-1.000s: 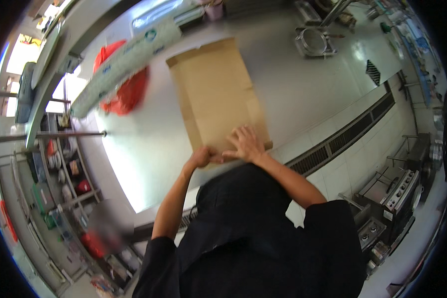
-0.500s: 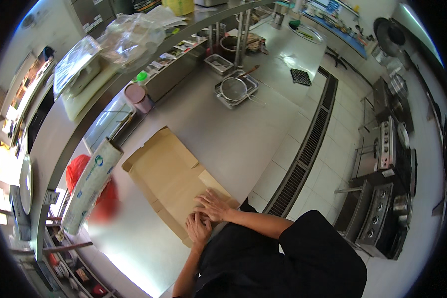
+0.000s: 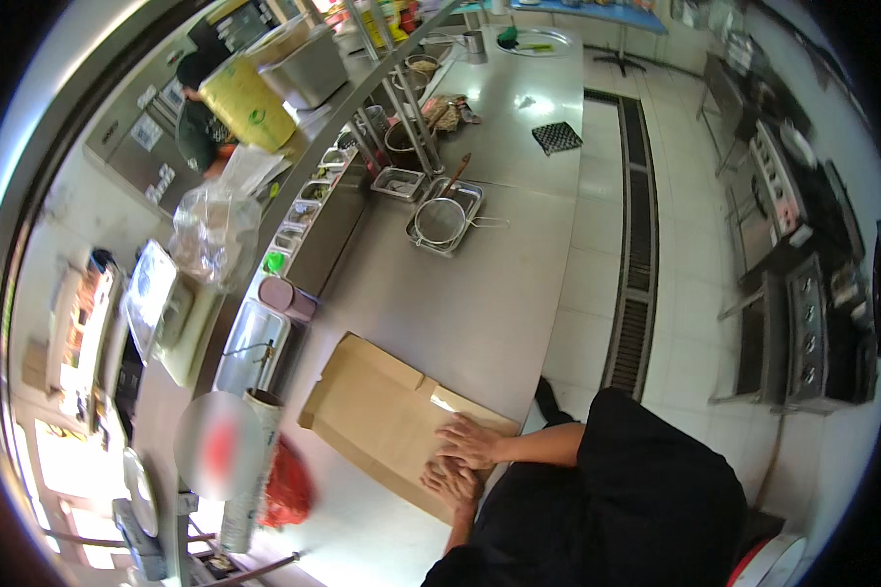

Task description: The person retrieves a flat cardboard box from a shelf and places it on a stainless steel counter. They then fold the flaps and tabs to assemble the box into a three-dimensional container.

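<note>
A brown cardboard box (image 3: 377, 406) lies opened out on the steel worktable, its low side walls standing partly up and its near end close to my body. My right hand (image 3: 471, 442) rests on the near part of the cardboard with its fingers stretched out. Just beside it, nearer the lower edge, my left hand (image 3: 450, 481) presses on the same end, fingers apart and slightly bent. The two hands meet or overlap a little. Neither is seen gripping anything, though the cardboard under the palms is hidden.
Left of the box stand a wrap roll (image 3: 248, 489), a red plastic bag (image 3: 289, 486) and a pink container (image 3: 286, 296). Farther up the worktable (image 3: 489, 303) sits a sieve (image 3: 440, 222) on a metal tray. Behind the shelf is another person (image 3: 198, 127). Stoves (image 3: 803, 333) line the right.
The view has turned, so the box and hands appear lower and farther right. Another person has come into view behind the shelf. Both hands stay on the cardboard's near end.
</note>
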The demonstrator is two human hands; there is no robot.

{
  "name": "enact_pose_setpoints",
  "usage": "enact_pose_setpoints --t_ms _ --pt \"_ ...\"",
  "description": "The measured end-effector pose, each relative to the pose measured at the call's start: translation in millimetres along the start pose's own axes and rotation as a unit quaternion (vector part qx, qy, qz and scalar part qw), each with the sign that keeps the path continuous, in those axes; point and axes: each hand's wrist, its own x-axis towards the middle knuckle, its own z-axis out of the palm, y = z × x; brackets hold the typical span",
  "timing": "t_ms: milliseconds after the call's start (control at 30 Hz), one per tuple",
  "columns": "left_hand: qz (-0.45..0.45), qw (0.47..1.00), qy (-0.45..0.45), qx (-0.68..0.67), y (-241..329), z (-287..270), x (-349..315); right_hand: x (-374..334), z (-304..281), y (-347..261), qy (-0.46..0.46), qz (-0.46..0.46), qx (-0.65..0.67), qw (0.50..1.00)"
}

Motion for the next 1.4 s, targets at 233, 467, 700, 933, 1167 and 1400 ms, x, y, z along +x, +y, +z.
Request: enact_pose_setpoints --t_ms 233,467,700,933,1167,1400 --pt "0.065 0.988 -0.077 -0.119 -15 -29 -9 7 -7 -13 -0.018 0.018 0.083 0.996" --pt "0.116 0.931 -0.275 -0.210 -19 -80 -12 3 5 -17 -0.014 0.030 0.038 0.999" --pt "0.043 0.913 -0.366 -0.176 -20 -72 -7 0 47 -30 -0.034 0.048 0.132 0.990" --pt "0.093 0.867 -0.400 -0.281 -3 -82 22 -25 -6 -32 0.048 -0.044 0.126 0.990" --pt "0.136 0.863 -0.403 -0.270 -42 -1 9 -38 1 -31 0.055 -0.016 0.077 0.995" --pt "-0.067 0.866 -0.343 -0.357 2 -68 -18 -41 3 -35 0.003 -0.044 0.040 0.998"
